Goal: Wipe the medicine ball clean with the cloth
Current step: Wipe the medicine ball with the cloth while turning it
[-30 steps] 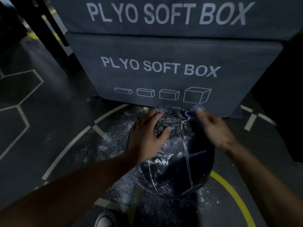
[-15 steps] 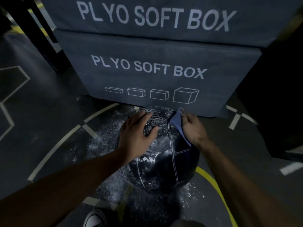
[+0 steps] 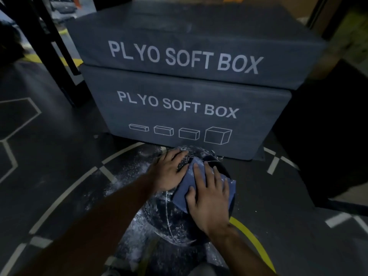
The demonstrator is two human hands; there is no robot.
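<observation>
Flat and spread, my right hand (image 3: 209,198) presses the blue cloth (image 3: 184,194) onto the top of the medicine ball (image 3: 159,220). My left hand (image 3: 169,172) rests open on the ball's left side. White powder (image 3: 123,176) dusts the floor (image 3: 49,156) around it, before the stacked plyo boxes (image 3: 179,108).

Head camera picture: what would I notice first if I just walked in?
Probably the two stacked grey boxes reading PLYO SOFT BOX, filling the top middle. Right below them, a dark medicine ball dusted with white powder sits on the floor. The left hand rests on it while the right hand presses a blue cloth flat on top.
</observation>
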